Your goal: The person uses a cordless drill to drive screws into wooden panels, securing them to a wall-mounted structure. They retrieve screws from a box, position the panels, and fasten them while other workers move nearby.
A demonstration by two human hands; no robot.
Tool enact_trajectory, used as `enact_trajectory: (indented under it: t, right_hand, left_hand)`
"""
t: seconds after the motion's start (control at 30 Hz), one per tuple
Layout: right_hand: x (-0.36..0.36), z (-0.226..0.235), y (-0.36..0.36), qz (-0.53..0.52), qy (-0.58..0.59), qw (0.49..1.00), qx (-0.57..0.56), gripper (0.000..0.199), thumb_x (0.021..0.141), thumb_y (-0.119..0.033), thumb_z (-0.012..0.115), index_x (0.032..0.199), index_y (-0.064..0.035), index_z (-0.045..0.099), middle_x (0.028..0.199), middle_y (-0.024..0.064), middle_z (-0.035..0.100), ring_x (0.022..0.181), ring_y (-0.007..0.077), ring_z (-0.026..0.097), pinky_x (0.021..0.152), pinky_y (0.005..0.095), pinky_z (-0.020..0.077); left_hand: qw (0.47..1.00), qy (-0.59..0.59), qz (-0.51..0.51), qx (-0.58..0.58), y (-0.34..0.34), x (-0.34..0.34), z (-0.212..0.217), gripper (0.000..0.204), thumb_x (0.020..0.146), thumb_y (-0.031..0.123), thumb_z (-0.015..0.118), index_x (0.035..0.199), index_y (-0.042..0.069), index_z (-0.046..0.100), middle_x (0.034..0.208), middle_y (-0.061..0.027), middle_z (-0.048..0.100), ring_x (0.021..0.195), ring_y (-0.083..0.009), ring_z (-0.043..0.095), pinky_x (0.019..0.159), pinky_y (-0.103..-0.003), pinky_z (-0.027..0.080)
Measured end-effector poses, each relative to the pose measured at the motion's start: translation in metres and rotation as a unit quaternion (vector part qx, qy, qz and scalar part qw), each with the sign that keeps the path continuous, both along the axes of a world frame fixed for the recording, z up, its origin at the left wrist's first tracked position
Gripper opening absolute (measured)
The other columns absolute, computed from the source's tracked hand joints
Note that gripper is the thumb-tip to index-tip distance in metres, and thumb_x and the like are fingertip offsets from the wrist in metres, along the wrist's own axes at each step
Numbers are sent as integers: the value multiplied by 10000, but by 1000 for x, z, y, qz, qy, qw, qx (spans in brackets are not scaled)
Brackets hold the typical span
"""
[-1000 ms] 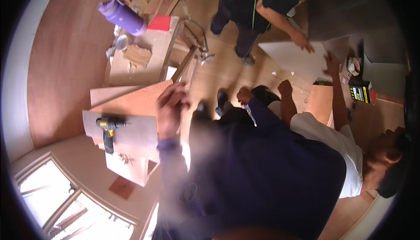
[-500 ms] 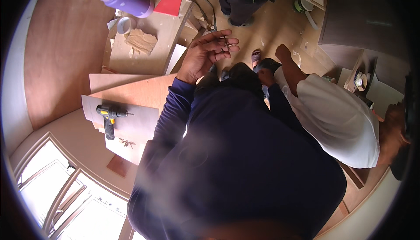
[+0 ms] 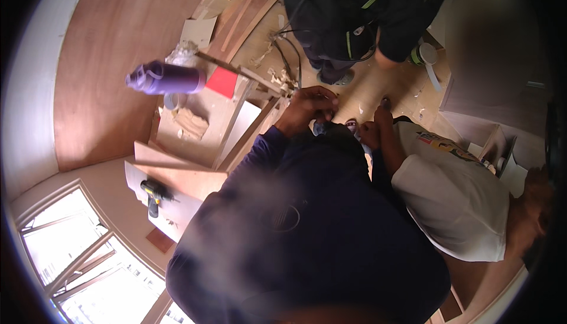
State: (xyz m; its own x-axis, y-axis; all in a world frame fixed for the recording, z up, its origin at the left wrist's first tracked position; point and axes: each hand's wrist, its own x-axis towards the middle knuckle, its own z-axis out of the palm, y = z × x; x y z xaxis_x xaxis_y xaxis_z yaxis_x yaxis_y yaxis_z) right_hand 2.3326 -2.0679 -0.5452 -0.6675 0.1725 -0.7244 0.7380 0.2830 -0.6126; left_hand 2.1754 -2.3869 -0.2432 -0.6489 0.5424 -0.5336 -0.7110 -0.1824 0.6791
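Observation:
My left hand (image 3: 307, 109) is raised in front of my navy shirt, its fingers curled in and closed. Whatever lies in the fingers is hidden. My right hand (image 3: 370, 135) is also closed, low at the end of its navy sleeve, and I cannot make out anything in it. A co-worker's hand (image 3: 383, 113) is just beyond it, from the person in a white shirt (image 3: 455, 188) at my right. On a pale board to my left lie a black and yellow cordless drill (image 3: 153, 196) and some small screw-like pieces (image 3: 171, 223).
A workbench (image 3: 204, 138) at the left bears a purple bottle (image 3: 168, 79), a red sheet (image 3: 222, 82), a white cup (image 3: 173, 101) and crumpled brown paper (image 3: 190, 123). Another person in dark clothes (image 3: 354, 11) stands ahead, near a green-and-white tub (image 3: 424, 54) on the floor.
My left hand has turned and its fingers have curled in; thin dark pieces seen between them earlier are now hidden. The person ahead has come nearer. My view has shifted.

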Motion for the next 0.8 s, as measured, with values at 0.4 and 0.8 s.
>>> enact_trajectory:
  t: [0.4,0.8]
  right_hand:
    - [-143,252,5,-89,163,922,-339,235,1049,-251,609,1116,-35,676,939,48,722,782,110,686,707,257,552]
    - [-292,263,25,13,253,920,-300,199,1017,-134,649,1141,19,679,899,78,721,753,143,687,689,290,556]
  left_hand:
    - [975,85,-176,-104,117,-93,-30,182,946,113,685,1043,-32,734,805,-24,675,695,-87,608,626,-229,454]
    - [910,361,-193,-66,132,-240,-42,142,967,80,675,1072,-13,695,974,-52,702,766,-115,639,706,-232,498]
